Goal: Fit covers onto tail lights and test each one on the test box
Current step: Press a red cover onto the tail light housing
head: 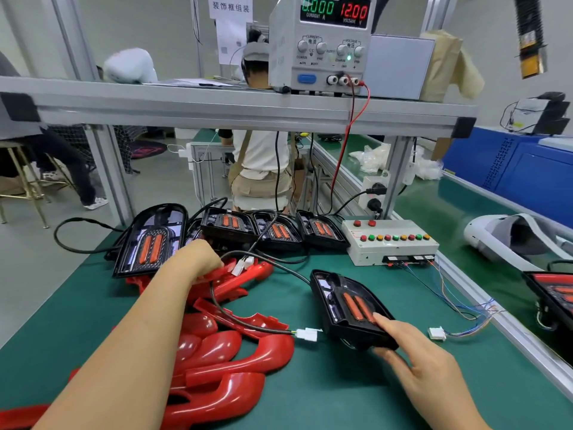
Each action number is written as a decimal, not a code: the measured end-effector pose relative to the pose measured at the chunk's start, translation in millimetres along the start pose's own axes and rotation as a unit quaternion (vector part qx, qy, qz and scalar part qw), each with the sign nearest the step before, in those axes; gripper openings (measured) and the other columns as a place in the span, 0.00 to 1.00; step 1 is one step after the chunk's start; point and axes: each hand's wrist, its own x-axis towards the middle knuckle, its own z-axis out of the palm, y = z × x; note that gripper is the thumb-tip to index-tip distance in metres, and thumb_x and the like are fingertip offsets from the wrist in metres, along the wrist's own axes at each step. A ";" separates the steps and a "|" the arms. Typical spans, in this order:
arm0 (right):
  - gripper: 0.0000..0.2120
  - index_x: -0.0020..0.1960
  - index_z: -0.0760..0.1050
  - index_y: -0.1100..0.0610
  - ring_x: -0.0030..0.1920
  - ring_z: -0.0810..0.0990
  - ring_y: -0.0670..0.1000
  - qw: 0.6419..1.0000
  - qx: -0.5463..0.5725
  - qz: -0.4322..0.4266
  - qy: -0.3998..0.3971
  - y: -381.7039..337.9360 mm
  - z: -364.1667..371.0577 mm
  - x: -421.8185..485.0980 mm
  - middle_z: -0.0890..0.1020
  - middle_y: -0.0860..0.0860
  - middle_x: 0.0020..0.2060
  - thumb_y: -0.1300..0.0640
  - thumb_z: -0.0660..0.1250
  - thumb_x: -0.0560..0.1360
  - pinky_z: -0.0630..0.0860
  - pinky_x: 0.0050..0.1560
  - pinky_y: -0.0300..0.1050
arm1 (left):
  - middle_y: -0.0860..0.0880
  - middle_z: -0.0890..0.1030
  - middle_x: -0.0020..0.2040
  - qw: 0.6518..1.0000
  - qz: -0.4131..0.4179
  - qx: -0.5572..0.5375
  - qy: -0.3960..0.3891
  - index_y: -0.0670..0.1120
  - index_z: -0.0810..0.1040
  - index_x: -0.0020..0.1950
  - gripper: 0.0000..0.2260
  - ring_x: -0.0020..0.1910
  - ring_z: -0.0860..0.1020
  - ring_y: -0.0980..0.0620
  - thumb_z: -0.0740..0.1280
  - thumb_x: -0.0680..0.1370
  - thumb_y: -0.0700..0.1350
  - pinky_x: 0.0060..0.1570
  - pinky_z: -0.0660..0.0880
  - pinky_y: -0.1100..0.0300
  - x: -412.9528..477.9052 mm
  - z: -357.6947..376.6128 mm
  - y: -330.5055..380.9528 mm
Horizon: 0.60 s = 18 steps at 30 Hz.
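Head-cam view down onto a green counter point(356, 405). L hand point(198, 259) reaches fwd to the far end of a pile of red covers point(226, 352) that runs up the counter's left side from the near edge to the middle. Its fingers curl down around the topmost red cover point(231, 270), holding it. R hand point(415, 358) is mid-right on the counter, on a black tail light point(341, 308) w/ two orange strips. Its fingers point(379, 319) pinch the light's near end, one on top beside the strips, another against the near edge. The light's black cable loops back over the pile & ends in a white plug point(307, 334) lying just left of the light. A second white plug point(437, 333), on thin coloured wires, lies right of the light. Those wires run to the test box point(390, 240), a grey box w/ red, green & yellow buttons near the far right corner. Left of the box, along the far edge, is a row of black tail lights point(276, 231). A bigger light point(152, 240) leans at the far left. On the shelf point(217, 103) above, a power supply point(325, 41) reads 0.000 A, 12.00 V.
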 end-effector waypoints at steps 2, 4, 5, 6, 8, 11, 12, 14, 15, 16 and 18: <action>0.29 0.59 0.81 0.56 0.48 0.78 0.42 1.000 0.000 0.000 0.000 0.9 -0.4 0.2 0.84 0.46 0.50 0.67 0.81 0.59 0.68 0.51 0.26 | 0.40 0.75 0.38 0.998 0.009 -0.061 0.000 0.34 0.77 0.57 0.13 0.37 0.73 0.44 0.63 0.78 0.42 0.37 0.70 0.59 -0.3 -4.8 1.5; 0.30 0.59 0.81 0.56 0.48 0.78 0.43 1.000 -0.007 -0.007 0.007 1.9 -0.7 0.0 0.84 0.46 0.50 0.68 0.82 0.59 0.68 0.50 0.27 | 0.41 0.77 0.37 0.994 0.032 -0.107 0.007 0.36 0.76 0.54 0.10 0.33 0.72 0.45 0.61 0.80 0.41 0.33 0.68 0.60 -3.9 -13.1 5.3; 0.30 0.59 0.81 0.56 0.47 0.78 0.42 1.000 -0.008 -0.009 0.010 2.0 -0.9 -0.5 0.84 0.46 0.50 0.68 0.82 0.59 0.68 0.49 0.27 | 0.43 0.78 0.35 0.987 0.043 -0.152 0.003 0.38 0.76 0.51 0.07 0.30 0.72 0.47 0.60 0.80 0.41 0.32 0.68 0.61 -6.9 -17.2 8.8; 0.30 0.59 0.81 0.56 0.47 0.78 0.42 1.000 -0.009 -0.010 0.013 1.8 -1.4 -1.1 0.84 0.46 0.50 0.68 0.82 0.58 0.68 0.49 0.27 | 0.44 0.78 0.32 0.977 0.057 -0.208 -0.003 0.41 0.74 0.48 0.06 0.27 0.72 0.49 0.60 0.81 0.41 0.31 0.69 0.63 -10.2 -20.3 12.6; 0.30 0.58 0.82 0.56 0.46 0.78 0.42 1.000 -0.015 -0.013 0.017 2.3 -2.0 -3.6 0.84 0.46 0.49 0.68 0.82 0.57 0.70 0.47 0.28 | 0.45 0.76 0.31 0.945 0.096 -0.313 -0.011 0.44 0.71 0.45 0.06 0.24 0.72 0.53 0.60 0.81 0.42 0.28 0.71 0.65 -19.1 -23.8 21.8; 0.30 0.55 0.83 0.55 0.45 0.77 0.44 0.999 -0.037 -0.021 0.012 0.7 -3.6 -9.9 0.84 0.46 0.48 0.67 0.83 0.55 0.73 0.40 0.33 | 0.46 0.73 0.31 0.888 0.147 -0.435 -0.021 0.43 0.71 0.44 0.08 0.20 0.71 0.56 0.60 0.82 0.43 0.21 0.70 0.67 -28.9 -20.2 36.7; 0.30 0.55 0.84 0.55 0.44 0.77 0.44 0.999 -0.045 -0.021 0.007 0.5 -4.4 -12.7 0.85 0.45 0.47 0.67 0.84 0.54 0.73 0.38 0.34 | 0.46 0.73 0.31 0.876 0.157 -0.456 -0.019 0.43 0.72 0.44 0.08 0.19 0.71 0.57 0.60 0.82 0.43 0.20 0.69 0.68 -31.1 -17.1 42.1; 0.28 0.54 0.84 0.51 0.43 0.77 0.43 0.998 -0.045 -0.035 0.005 0.4 -3.8 -19.7 0.85 0.44 0.47 0.65 0.84 0.56 0.74 0.36 0.33 | 0.47 0.73 0.31 0.855 0.160 -0.493 -0.020 0.42 0.72 0.44 0.09 0.19 0.69 0.59 0.59 0.82 0.43 0.17 0.65 0.69 -31.5 -8.3 51.7; 0.24 0.55 0.83 0.48 0.43 0.77 0.43 0.998 -0.037 -0.052 0.011 0.0 -4.1 -22.4 0.85 0.44 0.46 0.61 0.82 0.61 0.74 0.36 0.32 | 0.47 0.72 0.31 0.841 0.146 -0.519 -0.031 0.41 0.72 0.44 0.09 0.18 0.67 0.60 0.59 0.82 0.43 0.16 0.62 0.69 -30.1 -4.4 56.1; 0.18 0.56 0.80 0.46 0.43 0.77 0.42 0.997 -0.030 -0.072 0.024 -1.4 -5.1 -24.8 0.84 0.43 0.47 0.55 0.76 0.68 0.73 0.37 0.31 | 0.47 0.72 0.32 0.823 0.127 -0.552 -0.051 0.41 0.71 0.45 0.08 0.18 0.66 0.60 0.58 0.82 0.43 0.15 0.60 0.70 -28.4 -1.8 59.3; 0.15 0.56 0.80 0.46 0.43 0.79 0.41 0.994 -0.042 -0.091 0.034 -2.4 -5.1 -28.8 0.84 0.43 0.47 0.44 0.58 0.79 0.74 0.39 0.30 | 0.45 0.72 0.35 0.758 0.081 -0.638 -0.111 0.39 0.70 0.51 0.06 0.18 0.67 0.60 0.57 0.83 0.41 0.14 0.60 0.71 -21.9 0.8 63.4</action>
